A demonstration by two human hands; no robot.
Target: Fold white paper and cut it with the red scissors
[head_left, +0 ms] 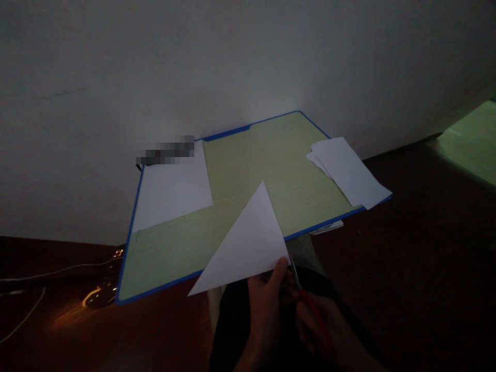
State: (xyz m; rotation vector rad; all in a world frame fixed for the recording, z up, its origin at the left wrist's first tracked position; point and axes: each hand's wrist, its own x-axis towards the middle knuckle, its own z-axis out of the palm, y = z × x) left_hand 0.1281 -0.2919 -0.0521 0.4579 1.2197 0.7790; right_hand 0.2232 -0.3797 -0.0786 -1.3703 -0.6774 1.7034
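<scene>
Triangle (248, 240): held across the near edge of the table (256, 155); made of paper, to be judged light, bendable, easily creased or torn.
Left hand (267, 302): pinched around the triangle's near right corner, thumb on top.
Right hand (338, 321): wrapped around the red scissors (315, 315).
Hold: best taken flat near that corner, fingers kept clear of the scissors.

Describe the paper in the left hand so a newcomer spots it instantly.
Find the pale, blue-edged table by the wall. At its near edge, the left hand pinches a white paper triangle near its lower right corner, beside red-handled scissors. Its three-cornered outline sets it apart from the flat sheet at the table's left and the paper stack at its right.
</scene>
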